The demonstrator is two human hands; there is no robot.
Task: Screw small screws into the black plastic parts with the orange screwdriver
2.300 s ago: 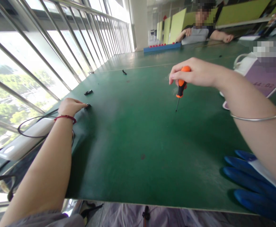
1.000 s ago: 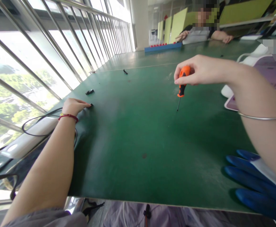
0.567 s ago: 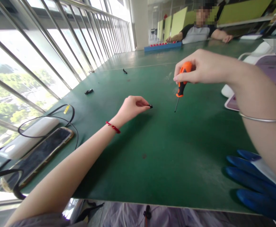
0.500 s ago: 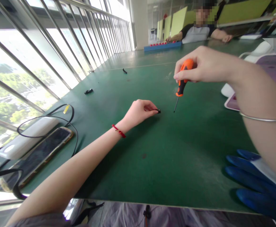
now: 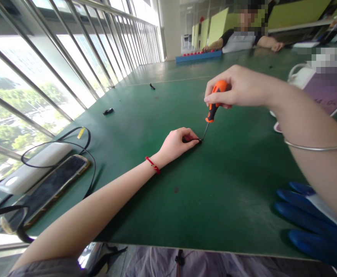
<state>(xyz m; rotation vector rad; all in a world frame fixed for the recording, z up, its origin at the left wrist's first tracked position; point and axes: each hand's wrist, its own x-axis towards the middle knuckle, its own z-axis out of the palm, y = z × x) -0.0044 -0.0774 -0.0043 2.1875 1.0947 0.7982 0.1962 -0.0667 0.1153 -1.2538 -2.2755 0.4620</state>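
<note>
My left hand (image 5: 180,144), with a red string at the wrist, pinches a small black part (image 5: 199,141) low over the green table (image 5: 214,200). An orange and black screwdriver (image 5: 213,105) is in my right hand (image 5: 233,87), its fingers wrapped round the handle. The thin shaft slants down to the left, and its tip meets or nearly meets the end of the black part. Whether they touch is too small to tell. The fingers of my left hand hide most of the part.
On the left lie a phone (image 5: 51,190), a white device (image 5: 35,169) and looped cables. Two small black pieces (image 5: 108,111) (image 5: 152,87) lie further back. Blue gloves (image 5: 309,215) are at the right front. Across the table sits a person (image 5: 240,40) beside a blue rack (image 5: 198,56).
The screwdriver in my right hand has come left and down, its tip now at the black part. My left hand has shifted slightly right and nearer with the part.
</note>
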